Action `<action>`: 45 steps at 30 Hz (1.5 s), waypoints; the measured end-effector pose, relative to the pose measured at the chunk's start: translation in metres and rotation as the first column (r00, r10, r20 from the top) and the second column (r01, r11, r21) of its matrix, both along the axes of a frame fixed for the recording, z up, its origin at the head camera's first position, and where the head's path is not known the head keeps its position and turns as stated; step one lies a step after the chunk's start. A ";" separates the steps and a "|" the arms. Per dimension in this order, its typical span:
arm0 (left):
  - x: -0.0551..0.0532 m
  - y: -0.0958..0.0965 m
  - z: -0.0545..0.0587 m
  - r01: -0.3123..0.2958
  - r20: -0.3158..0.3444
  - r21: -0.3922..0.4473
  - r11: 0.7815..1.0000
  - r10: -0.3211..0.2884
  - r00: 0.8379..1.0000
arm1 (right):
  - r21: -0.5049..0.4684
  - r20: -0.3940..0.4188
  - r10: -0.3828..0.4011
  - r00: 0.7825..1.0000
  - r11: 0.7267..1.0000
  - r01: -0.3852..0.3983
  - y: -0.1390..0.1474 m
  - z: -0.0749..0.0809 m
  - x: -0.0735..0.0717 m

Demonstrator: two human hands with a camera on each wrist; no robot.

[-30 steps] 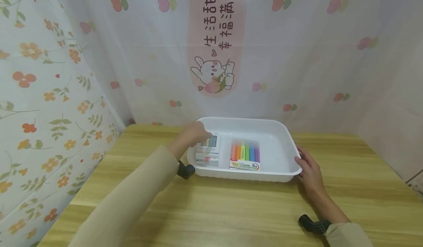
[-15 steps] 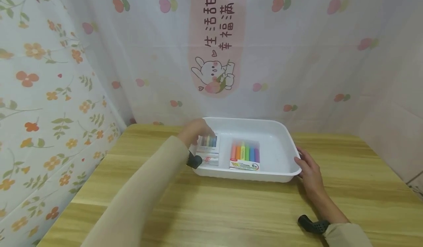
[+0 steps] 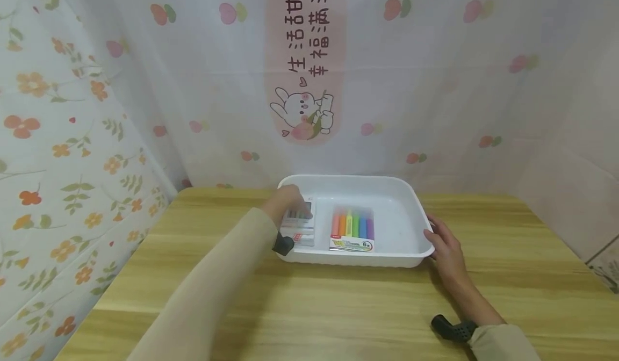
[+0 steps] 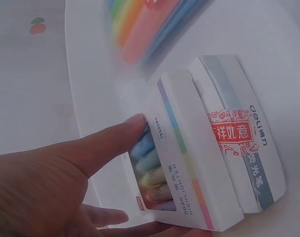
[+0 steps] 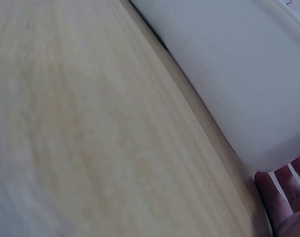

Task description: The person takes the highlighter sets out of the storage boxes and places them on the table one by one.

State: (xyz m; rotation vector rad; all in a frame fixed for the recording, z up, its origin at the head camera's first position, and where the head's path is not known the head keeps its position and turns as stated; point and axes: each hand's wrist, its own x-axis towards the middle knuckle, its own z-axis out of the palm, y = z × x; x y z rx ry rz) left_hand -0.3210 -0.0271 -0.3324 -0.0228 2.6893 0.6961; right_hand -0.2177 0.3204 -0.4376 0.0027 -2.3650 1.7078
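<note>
A white box of highlighters [image 4: 189, 148], with several pastel pens behind its window, lies at the left end of a white plastic tray [image 3: 394, 216]. My left hand [image 3: 286, 202] grips this box, thumb at one end and fingers at the other, as the left wrist view shows. Right against it is a second white box [image 4: 243, 133] with a red printed label. A clear pack of rainbow-coloured highlighters [image 3: 353, 226] lies in the tray's middle, apart from both boxes. My right hand [image 3: 450, 253] holds the tray's right rim, thumb over the edge and fingers outside.
The tray stands on a wood-grain table [image 3: 358, 307], close to its back edge. Behind it hangs a pale curtain [image 3: 217, 92] with printed fruit. A flowered cloth [image 3: 72, 189] closes off the left side.
My left hand has come down over the highlighter box and settled with its thumb and fingers on it. The right hand stays on the rim. The head view has shifted slightly.
</note>
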 end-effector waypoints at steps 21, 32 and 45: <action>0.004 0.000 -0.004 -0.014 -0.039 0.054 0.998 0.016 0.999 | 0.030 0.001 -0.015 1.000 0.999 0.015 -0.001 -0.003 -0.001; 0.007 0.002 -0.008 -0.003 -0.057 0.068 0.998 0.006 0.998 | 0.078 0.000 -0.020 1.000 0.997 0.019 0.004 -0.002 0.001; 0.003 -0.004 -0.006 0.054 -0.028 0.137 0.989 -0.050 0.998 | 0.080 0.001 -0.024 1.000 0.997 0.023 -0.002 -0.001 0.002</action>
